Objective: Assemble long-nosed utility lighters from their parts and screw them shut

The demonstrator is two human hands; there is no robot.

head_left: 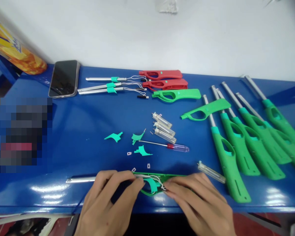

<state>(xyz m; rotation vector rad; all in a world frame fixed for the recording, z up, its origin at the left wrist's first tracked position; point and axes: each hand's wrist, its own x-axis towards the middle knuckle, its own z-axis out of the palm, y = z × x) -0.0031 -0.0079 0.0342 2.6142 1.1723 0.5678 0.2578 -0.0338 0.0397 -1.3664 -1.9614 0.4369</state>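
1. Landmark: we note a screwdriver [170,146] with a clear purple handle and red collar, lying on the blue table [71,131], tip to the left.
2. Work piece: we find a hollow green lighter shell [166,178] on the near side of the screwdriver, open face up, with a seated turquoise trigger [151,185] and white wires [149,176] running along it.
3. Left hand [110,196]: nearer us than the screwdriver and to its left; fingers bent, gripping the shell's left part. A metal tube [81,180] projects leftward from beneath it.
4. Right hand [200,195]: nearer us than the screwdriver and to its right; thumb and fingertips pinched on the wires at their looped end.
5. We count three clear fuel reservoirs [164,128] just beyond the screwdriver's handle, and a fourth reservoir [211,172] to its near right.
6. Three loose turquoise triggers [144,151] lie about the screwdriver's tip and to its left; small white clips [148,166] lie on its near side.
7. Beyond the screwdriver we record two red lighter handles [172,74], two green lighter handles [190,94] and, farther left, three wired metal tubes [100,79].
8. Six green lighters [232,167] with metal tubes fitted stand out to the screwdriver's right, lying flat.
9. A phone [64,78] lies well to its far left.
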